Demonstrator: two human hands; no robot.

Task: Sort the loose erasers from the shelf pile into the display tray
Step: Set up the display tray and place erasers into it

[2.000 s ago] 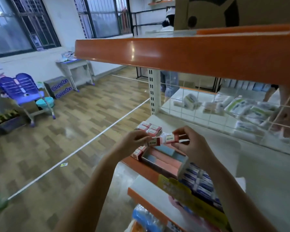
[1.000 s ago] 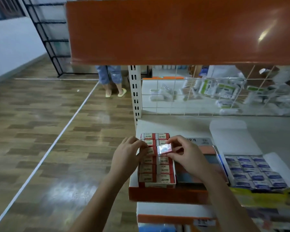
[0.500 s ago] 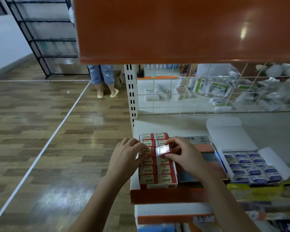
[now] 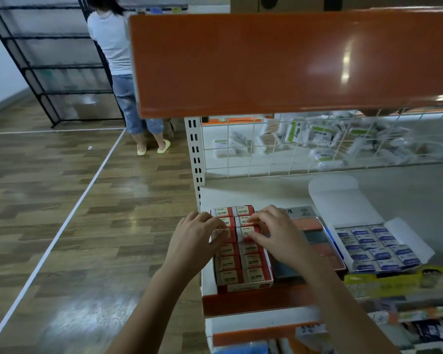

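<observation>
The erasers (image 4: 250,261) are packed in two columns inside the display tray (image 4: 243,287) at the shelf's front edge. Both the left hand (image 4: 198,241) and the right hand (image 4: 276,233) are laid on the upper rows with bent fingertips pressing; nothing is seen to be lifted. If one side is pressed too hard, a neighbouring eraser could be tilted up or the row pushed crooked.

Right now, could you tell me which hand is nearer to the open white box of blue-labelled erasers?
Right. The right hand sits just left of that box; the left hand is farther left, beyond the red-labelled erasers.
</observation>
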